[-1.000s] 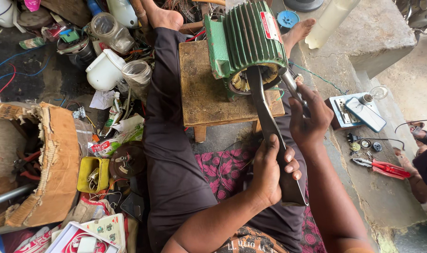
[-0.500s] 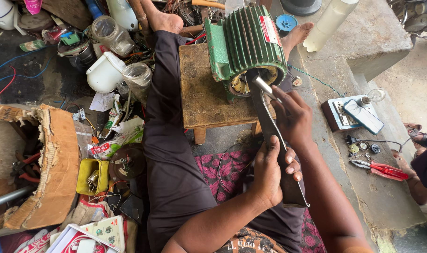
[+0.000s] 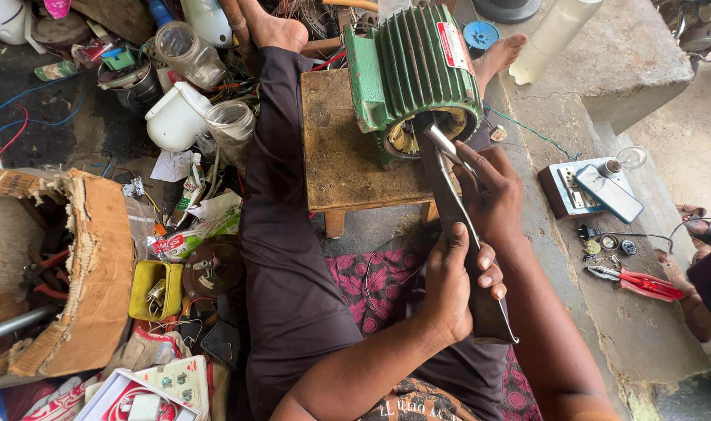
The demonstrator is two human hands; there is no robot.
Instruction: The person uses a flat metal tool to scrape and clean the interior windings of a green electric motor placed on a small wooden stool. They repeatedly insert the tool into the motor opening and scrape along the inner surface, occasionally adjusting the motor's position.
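A green finned motor housing (image 3: 414, 70) lies on a low wooden stool (image 3: 340, 156), its open end facing me with copper windings showing. A long flat dark metal bar (image 3: 457, 226) runs from that opening down toward my lap. My left hand (image 3: 453, 284) grips the bar near its lower end. My right hand (image 3: 492, 195) holds a thin shiny metal rod (image 3: 447, 144) whose tip sits at the motor's opening, just above the bar. My dark-trousered legs stretch out on either side of the stool.
Left of my leg lie jars (image 3: 230, 129), a white jug (image 3: 176, 117), a yellow parts box (image 3: 154, 290), a torn cardboard box (image 3: 90, 265) and wires. On the concrete ledge at right sit a switch board (image 3: 581, 191), red pliers (image 3: 636, 282) and a bottle (image 3: 554, 35). Another person's arm (image 3: 702, 296) is at the far right.
My right hand has moved from the right of the bar up to the motor's opening with the thin rod. My left hand stays on the bar.
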